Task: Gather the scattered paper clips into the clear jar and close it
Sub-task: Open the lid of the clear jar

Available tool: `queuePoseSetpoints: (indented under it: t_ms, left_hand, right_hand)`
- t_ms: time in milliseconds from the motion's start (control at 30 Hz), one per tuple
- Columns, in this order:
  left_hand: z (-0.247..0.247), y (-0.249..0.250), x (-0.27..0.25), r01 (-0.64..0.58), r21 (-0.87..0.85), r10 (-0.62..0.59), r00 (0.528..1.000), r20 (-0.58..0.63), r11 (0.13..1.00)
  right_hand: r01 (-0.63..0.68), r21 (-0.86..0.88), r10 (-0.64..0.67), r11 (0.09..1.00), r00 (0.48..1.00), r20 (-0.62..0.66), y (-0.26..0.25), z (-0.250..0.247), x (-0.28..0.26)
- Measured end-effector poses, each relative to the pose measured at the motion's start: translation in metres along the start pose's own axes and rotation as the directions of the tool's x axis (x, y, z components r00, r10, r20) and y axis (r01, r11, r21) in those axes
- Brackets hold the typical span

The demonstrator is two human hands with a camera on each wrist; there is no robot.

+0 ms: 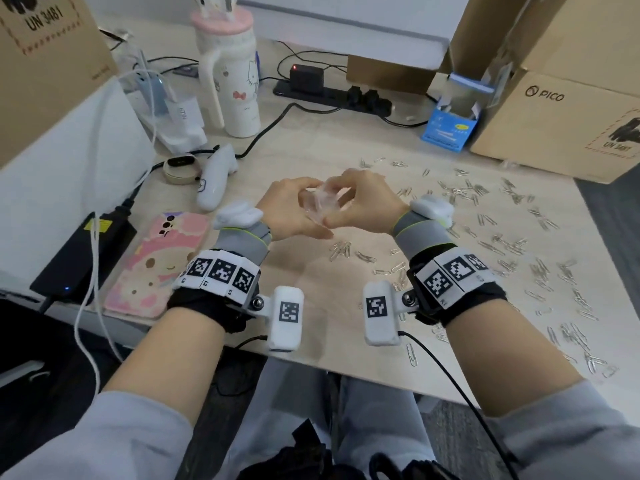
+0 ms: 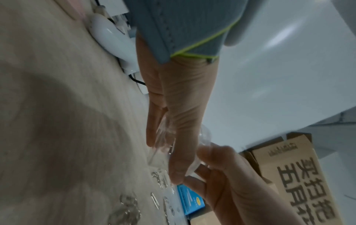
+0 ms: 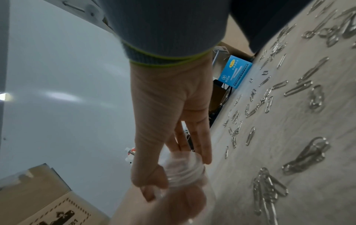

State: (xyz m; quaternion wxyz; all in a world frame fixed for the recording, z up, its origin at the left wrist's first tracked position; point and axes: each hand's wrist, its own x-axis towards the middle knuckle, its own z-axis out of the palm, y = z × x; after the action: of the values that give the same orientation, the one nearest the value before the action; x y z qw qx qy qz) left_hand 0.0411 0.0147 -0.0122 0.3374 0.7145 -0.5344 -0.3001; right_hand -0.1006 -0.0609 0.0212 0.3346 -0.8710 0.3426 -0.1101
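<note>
I count one clear plastic jar (image 1: 320, 202), two brown cardboard boxes (image 1: 561, 84), one small blue carton (image 1: 450, 128), one pink phone (image 1: 157, 265), and too many silver wire paper clips (image 1: 502, 244) to number.

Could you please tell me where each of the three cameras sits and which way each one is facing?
Head: worn on the head, looking forward and down at the desk; shows both forearms, left hand and right hand holding the clear jar.
Left wrist: looks along the left hand at the jar; the right hand's fingers also show.
Right wrist: looks along the right hand at the jar's threaded neck, with paper clips beside.
All three share the jar and the blue box.
</note>
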Motion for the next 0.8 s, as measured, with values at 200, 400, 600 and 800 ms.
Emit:
queuePoseSetpoints:
  t_ms: [200, 400, 600, 800]
  left_hand:
    - [0.002, -0.039, -0.003, 0.09, -0.229, -0.114, 0.989, -0.096, 0.969]
    - [0.002, -0.048, 0.0, 0.128, -0.337, -0.13, 0.991, 0.014, 0.933]
    - [0.005, -0.051, 0.002, 0.107, -0.307, -0.111, 0.994, 0.002, 0.946]
    - [0.003, -0.045, -0.001, 0.101, -0.346, -0.106, 0.994, 0.003, 0.933]
  right_hand:
    - [-0.092, 0.31, 0.129, 0.946, 0.986, -0.101, 0.015, 0.006, 0.023]
    - [-0.174, 0.154, 0.172, 0.973, 0.985, 0.025, 0.026, 0.024, 0.044]
    - [-0.18, 0.153, 0.173, 0.972, 0.983, 0.059, 0.032, 0.024, 0.057]
    - [-0.179, -0.021, 0.179, 0.984, 0.984, 0.001, 0.034, 0.033, 0.065]
